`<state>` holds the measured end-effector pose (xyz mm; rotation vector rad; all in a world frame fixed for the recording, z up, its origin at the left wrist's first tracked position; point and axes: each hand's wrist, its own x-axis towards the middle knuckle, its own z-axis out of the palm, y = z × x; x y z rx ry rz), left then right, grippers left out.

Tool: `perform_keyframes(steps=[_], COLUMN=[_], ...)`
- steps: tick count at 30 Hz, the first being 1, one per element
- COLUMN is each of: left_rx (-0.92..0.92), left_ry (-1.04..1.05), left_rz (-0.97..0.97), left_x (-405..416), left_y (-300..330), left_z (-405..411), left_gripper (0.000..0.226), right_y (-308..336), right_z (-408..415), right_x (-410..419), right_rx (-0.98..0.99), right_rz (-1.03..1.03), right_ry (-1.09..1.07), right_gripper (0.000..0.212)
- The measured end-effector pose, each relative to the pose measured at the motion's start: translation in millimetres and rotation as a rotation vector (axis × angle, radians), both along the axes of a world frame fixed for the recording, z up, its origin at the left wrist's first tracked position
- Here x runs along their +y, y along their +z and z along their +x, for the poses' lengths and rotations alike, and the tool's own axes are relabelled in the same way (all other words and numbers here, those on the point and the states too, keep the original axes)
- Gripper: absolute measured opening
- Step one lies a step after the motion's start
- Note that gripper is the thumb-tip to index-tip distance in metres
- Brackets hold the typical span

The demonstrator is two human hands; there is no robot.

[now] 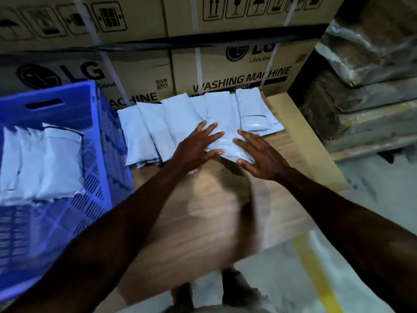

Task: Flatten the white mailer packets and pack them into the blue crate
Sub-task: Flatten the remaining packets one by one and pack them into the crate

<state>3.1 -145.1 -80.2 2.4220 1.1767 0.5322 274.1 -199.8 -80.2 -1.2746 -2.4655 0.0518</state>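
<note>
A row of white mailer packets lies overlapped on a cardboard sheet, against the stacked boxes. My left hand and my right hand press flat, fingers spread, on one white packet at the near side of the row. The hands lie on either side of it, about a palm's width apart. The blue crate stands to the left, and several white packets stand side by side inside it.
Large cardboard washing machine boxes form a wall behind the packets. Plastic-wrapped brown bundles are stacked at the right. Grey floor with a yellow line shows at the lower right. My feet are below.
</note>
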Motion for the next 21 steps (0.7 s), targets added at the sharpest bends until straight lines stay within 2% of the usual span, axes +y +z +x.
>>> perform_keyframes(steps=[3,6,11,15,21], left_rx=[-0.069,-0.037,0.015,0.123,0.070], left_ry=[0.094,0.205,0.423,0.567,0.665], left_rz=[0.042,0.105,0.004,-0.039,-0.071], left_x=[-60.6,-118.5,-191.1,-220.5,-227.8], left_y=[-24.7,-51.5,-92.8,-114.4,-126.4], left_z=[-7.5,-11.5,3.6,19.0,28.0], left_gripper=[0.056,0.057,0.054,0.056,0.058], right_y=[-12.0,-28.7,-56.3,-77.5,-88.6], right_z=[-14.1,-27.7,-40.6,-48.0,-58.6], right_x=[-37.1,-68.4,-95.7,-99.9,-103.5], right_rx=[-0.022,-0.054,-0.153,-0.250,-0.295], right_rz=[-0.034,-0.068,-0.207,-0.334,-0.271], right_ry=[0.021,0.071,0.147,0.131,0.082], right_gripper=[0.062,0.064,0.074,0.081,0.076])
